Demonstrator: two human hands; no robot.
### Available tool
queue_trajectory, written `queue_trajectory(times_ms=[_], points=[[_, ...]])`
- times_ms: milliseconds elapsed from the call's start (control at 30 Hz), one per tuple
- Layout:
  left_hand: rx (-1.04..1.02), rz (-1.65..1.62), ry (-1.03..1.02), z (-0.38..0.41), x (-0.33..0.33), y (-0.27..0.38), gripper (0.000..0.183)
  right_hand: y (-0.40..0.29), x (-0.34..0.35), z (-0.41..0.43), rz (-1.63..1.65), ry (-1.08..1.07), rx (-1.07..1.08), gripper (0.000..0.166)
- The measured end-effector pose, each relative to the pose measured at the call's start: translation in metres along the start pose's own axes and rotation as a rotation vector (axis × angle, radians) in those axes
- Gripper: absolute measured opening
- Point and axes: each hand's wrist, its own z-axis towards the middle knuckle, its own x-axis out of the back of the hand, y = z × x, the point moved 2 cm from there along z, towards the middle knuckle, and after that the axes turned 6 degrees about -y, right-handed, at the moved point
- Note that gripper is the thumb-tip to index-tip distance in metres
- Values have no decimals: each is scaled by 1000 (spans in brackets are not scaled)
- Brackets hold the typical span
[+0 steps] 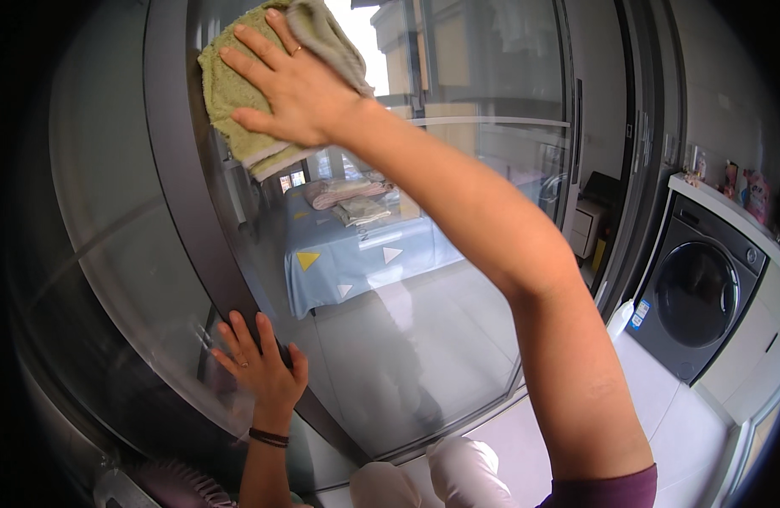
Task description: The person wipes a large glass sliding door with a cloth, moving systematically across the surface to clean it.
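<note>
At the upper left, my right hand point(301, 92) lies spread over a green terry cloth point(237, 108), pressing it flat on the glass pane point(428, 330) of a sliding door, beside the dark frame. One folded part of the cloth sticks out beyond my fingers at the top. Lower down, my left hand point(266, 362) rests with its fingers apart against the dark door frame point(199, 235); it holds nothing. Through the glass a bed with a blue patterned cover point(358, 254) shows, with folded bedding point(345, 190) on top.
A dark front-loading washing machine point(695, 295) stands at the right under a white counter point(720, 200) that carries bottles and packs. A white object point(620, 319) is beside the machine. A pink-purple ribbed item point(174, 486) and a metal edge lie at the bottom left.
</note>
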Motion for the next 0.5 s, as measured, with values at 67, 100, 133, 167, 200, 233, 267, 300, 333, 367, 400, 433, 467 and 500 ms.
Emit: queue_trajectory(times_ms=[67, 100, 133, 167, 200, 233, 267, 300, 333, 367, 400, 433, 467, 500], points=[[3, -10, -1, 2, -4, 6, 66, 43, -3, -4, 211, 120, 84, 68], [18, 29, -19, -5, 1, -5, 65, 49, 32, -2, 23, -32, -7, 71], [16, 29, -18, -3, 1, -2, 65, 81, 37, -12, 4, 31, -109, 71], [22, 30, -18, -3, 2, -2, 65, 105, 48, -24, -94, 26, -198, 70], [28, 23, -12, -2, 3, 0, 65, 136, 55, -40, -144, 40, -271, 69], [37, 25, -6, -1, 5, 0, 65, 159, 67, -56, -158, 15, -387, 68], [41, 32, -9, -1, 5, -1, 65, 183, 75, -74, -263, -20, -525, 68], [47, 31, -6, -1, 6, -1, 65, 204, 87, -94, -288, 22, -640, 62], [51, 24, -4, 0, 5, 1, 65, 240, 93, -120, -337, 104, -635, 62], [48, 11, -10, 0, 5, 2, 65, 263, 98, -149, -448, 119, -771, 60], [52, 6, -23, -1, 4, 1, 66, 271, 101, -176, -351, 112, -886, 61], [57, -12, -33, -1, 1, 3, 66, 282, 107, -208, -379, 112, -956, 60], [54, -27, -26, 0, -1, 6, 66, 283, 110, -229, -413, 110, -1023, 59], [50, -12, -31, -1, 1, 3, 67, 259, 96, -235, -370, 91, -1115, 59]])
